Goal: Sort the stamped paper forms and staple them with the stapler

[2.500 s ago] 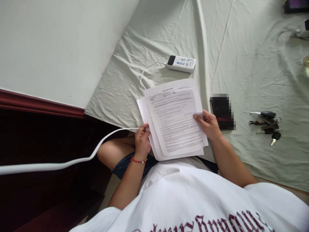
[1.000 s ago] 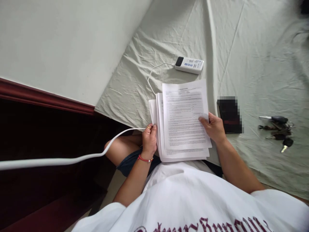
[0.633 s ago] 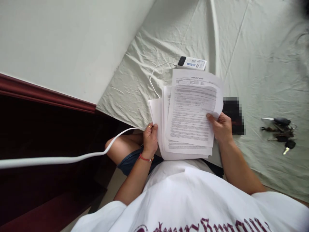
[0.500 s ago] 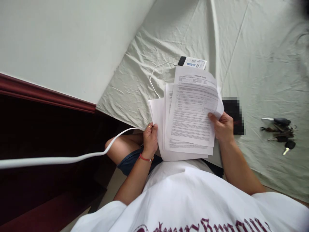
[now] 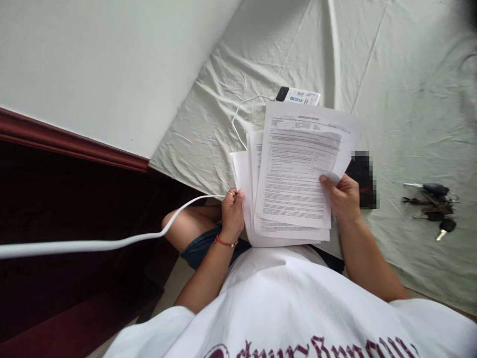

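Several printed paper sheets (image 5: pixel 294 174) lie fanned over one another in front of my body. My left hand (image 5: pixel 233 211), with a ring and a red bracelet, pinches the left edge of the lower sheets (image 5: pixel 243 174). On the other side my right hand (image 5: pixel 343 196) grips the right edge of the upper sheets, thumb on top and fingers behind them. The topmost page is covered in dense small print, with a heading near its upper edge. Part of the lower sheets is hidden beneath it.
Beyond the papers lies a white, printed box-like item with a black end (image 5: pixel 298 95), beside a white cable (image 5: pixel 238 112). A blurred dark object (image 5: pixel 363 181) is right of my right hand. Keys (image 5: pixel 434 201) rest on the pale wrinkled cloth (image 5: pixel 402 99). A thick white cord (image 5: pixel 112 245) crosses at left.
The top sheet has flattened out at its upper right, where it was curled, and its top has shifted slightly left. Both hands keep nearly the same place and hold.
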`<state>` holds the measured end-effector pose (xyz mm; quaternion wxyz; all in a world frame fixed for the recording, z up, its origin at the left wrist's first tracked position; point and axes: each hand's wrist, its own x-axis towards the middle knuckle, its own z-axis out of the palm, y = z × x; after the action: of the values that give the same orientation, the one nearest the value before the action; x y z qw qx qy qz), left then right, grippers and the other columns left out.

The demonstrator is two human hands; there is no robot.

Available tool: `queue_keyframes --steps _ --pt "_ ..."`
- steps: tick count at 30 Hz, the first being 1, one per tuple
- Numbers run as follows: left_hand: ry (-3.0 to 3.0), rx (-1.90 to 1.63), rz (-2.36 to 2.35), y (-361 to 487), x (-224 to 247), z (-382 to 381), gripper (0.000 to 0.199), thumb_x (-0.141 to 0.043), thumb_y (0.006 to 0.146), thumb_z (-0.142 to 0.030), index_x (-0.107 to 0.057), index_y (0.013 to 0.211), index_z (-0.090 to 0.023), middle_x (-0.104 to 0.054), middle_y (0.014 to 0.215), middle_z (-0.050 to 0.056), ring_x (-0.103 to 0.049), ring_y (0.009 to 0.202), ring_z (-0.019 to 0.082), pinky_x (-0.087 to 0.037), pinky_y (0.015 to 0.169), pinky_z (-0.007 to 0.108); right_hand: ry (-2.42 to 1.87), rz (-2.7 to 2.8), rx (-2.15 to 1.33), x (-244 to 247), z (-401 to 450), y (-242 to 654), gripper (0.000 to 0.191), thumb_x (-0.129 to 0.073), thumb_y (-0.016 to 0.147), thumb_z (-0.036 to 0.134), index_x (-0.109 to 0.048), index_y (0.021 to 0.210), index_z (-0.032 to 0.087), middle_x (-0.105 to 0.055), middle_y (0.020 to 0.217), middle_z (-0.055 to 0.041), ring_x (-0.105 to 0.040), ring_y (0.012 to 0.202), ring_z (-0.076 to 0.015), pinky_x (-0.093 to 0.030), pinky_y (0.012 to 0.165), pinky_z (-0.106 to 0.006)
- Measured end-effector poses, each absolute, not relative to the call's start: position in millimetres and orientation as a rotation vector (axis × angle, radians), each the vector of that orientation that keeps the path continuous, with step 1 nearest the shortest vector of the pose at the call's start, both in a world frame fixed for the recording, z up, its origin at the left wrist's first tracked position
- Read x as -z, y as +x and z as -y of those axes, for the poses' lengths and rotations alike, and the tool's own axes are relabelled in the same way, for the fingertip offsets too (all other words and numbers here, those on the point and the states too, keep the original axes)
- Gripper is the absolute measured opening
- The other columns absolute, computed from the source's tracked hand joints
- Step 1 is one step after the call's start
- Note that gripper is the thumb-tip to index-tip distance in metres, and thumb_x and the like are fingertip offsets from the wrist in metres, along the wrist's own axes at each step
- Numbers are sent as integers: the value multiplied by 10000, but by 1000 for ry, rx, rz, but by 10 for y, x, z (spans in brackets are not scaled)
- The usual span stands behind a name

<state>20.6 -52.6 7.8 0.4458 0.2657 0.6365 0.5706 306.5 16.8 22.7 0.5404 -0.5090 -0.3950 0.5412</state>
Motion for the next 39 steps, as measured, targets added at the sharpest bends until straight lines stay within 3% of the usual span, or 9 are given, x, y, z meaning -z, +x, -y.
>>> queue_keyframes --steps 17,27,32,39 --pt "655 -1456 -1580 226 -72 530 332 -766 863 -496 -594 851 -212 -605 752 -42 -552 690 125 -472 686 229 -1238 979 -1347 -202 -138 3085 259 -861 816 412 -803 1035 286 -815 1038 -9 -763 864 -224 -627 791 -366" --pt "700 -1483 -1410 327 -161 620 328 -654 964 -557 -660 1019 -234 -727 963 25 -685 882 192 -542 836 305 -1283 1134 -1355 -175 -94 3022 243 -834 842 446 -795 993 260 -792 930 -8 -703 760 -184 -560 670 -302" --pt "839 -1384 -1505 292 -93 666 321 -620 988 -545 -648 1017 -227 -718 921 11 -669 836 185 -517 781 289 -1323 1212 -1294 -131 -115 3003 310 -806 848 503 -764 986 228 -762 895 -23 -674 747 -187 -542 649 -307" --pt "1082 -1378 -1757 286 2 633 339 -526 1030 -536 -620 936 -224 -619 743 -11 -589 722 177 -472 727 281 -1351 1307 -1076 -112 -141 3025 229 -779 879 468 -722 924 250 -667 781 10 -581 657 -140 -469 591 -282"
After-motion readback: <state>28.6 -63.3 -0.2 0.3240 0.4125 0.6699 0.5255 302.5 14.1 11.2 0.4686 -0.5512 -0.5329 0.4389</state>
